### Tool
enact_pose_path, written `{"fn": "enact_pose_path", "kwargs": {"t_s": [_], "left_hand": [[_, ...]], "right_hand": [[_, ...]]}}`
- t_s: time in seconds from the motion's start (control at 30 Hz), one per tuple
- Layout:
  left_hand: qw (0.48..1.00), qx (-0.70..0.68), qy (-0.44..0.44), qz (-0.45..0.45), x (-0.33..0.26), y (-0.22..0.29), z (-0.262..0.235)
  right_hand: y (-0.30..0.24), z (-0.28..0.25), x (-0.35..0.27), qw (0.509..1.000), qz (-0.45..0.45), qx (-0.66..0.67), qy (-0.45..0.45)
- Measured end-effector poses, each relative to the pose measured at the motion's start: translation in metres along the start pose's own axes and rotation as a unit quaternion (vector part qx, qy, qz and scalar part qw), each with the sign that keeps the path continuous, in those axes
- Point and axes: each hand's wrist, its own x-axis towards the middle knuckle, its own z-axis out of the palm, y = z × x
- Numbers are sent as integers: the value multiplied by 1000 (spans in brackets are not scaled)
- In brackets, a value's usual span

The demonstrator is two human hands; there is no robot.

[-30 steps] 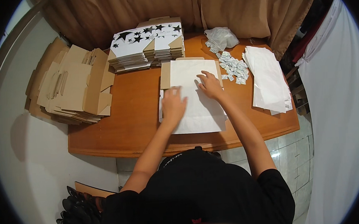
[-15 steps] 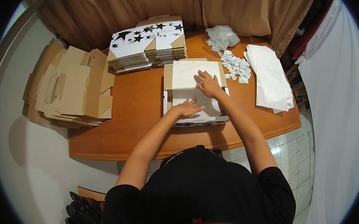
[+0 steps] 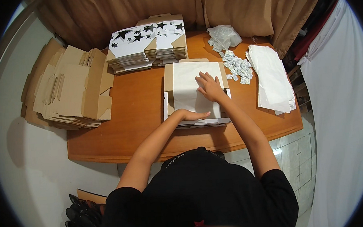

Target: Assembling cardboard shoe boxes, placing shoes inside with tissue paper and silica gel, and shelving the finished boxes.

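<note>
An open cardboard box (image 3: 167, 68), brown inside and white outside, stands in front of me on the table. A sheet of white paper (image 3: 186, 82) lines it, running from the raised back lid down into the box. My right hand (image 3: 210, 88) lies on the upper part of the sheet with fingers spread. Low down, by the front wall, my left hand (image 3: 192, 114) rests on the paper, fingers stretched toward the right; part of them drops out of sight inside the box. Neither hand grips anything.
Flattened brown cartons (image 3: 69, 87) are stacked at the left, white star-printed ones (image 3: 130, 52) behind. Small white packets (image 3: 239, 66) spill from a clear plastic bag (image 3: 223, 37) at the back right. White paper sheets (image 3: 271, 79) lie on the wooden table's (image 3: 135, 99) right side.
My left hand has slid slightly down and to the right along the paper, its fingers now dipping toward the box's front wall. The right hand has stayed nearly in place.
</note>
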Motion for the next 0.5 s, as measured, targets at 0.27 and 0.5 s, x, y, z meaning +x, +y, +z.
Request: {"fn": "enact_pose_path", "kwargs": {"t_s": [0.27,0.5], "left_hand": [[997,9,56,51,-7,8,0],[988,-15,133,72,-34,23,15]], "right_hand": [[2,2,-15,998,-49,-5,44],[-7,-9,-17,996,-66,-16,62]]}}
